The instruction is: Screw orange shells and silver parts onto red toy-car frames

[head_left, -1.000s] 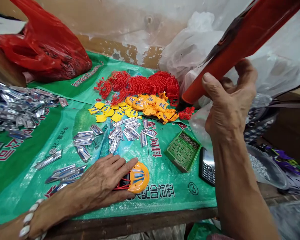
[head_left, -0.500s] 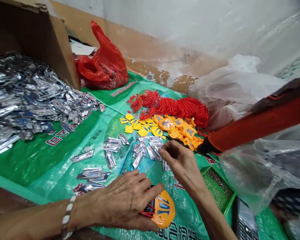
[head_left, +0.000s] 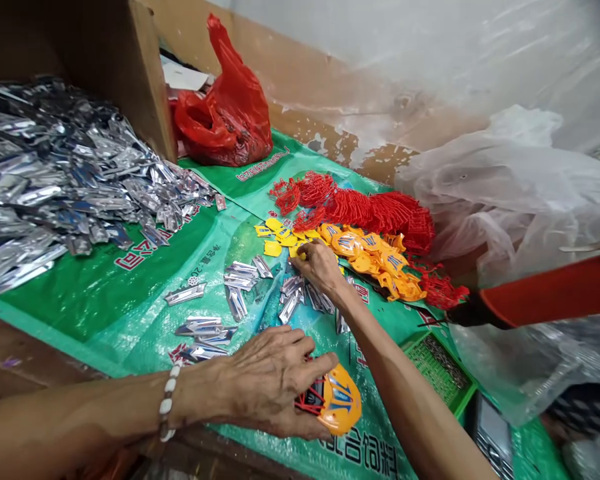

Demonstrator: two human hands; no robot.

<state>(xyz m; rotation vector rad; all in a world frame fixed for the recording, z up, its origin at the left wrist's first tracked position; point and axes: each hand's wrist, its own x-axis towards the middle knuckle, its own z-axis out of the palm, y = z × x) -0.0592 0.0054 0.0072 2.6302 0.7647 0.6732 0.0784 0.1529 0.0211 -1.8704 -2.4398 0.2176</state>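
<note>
My left hand is closed around an orange plastic piece with blue markings, joined by red cords to a dark part. Most of that dark part is hidden under the fingers. Farther forward, my right hand has its fingers bent together at the near side of the small yellow plastic pieces. Whatever lies between those fingertips is hidden. Just below the right hand are silvery, shiny strips. Several orange plastic pieces are heaped right of it, with red netting behind them.
A big pile of silvery strips spills from a cardboard box at left. A red plastic bag stands behind. At right are an orange-red tool with a dark tip, a green basket of small bits, a phone and clear plastic.
My right hand has moved forward and left, from beside the silvery strips to the yellow pieces. The left hand keeps its hold on the orange piece. The view has shifted slightly.
</note>
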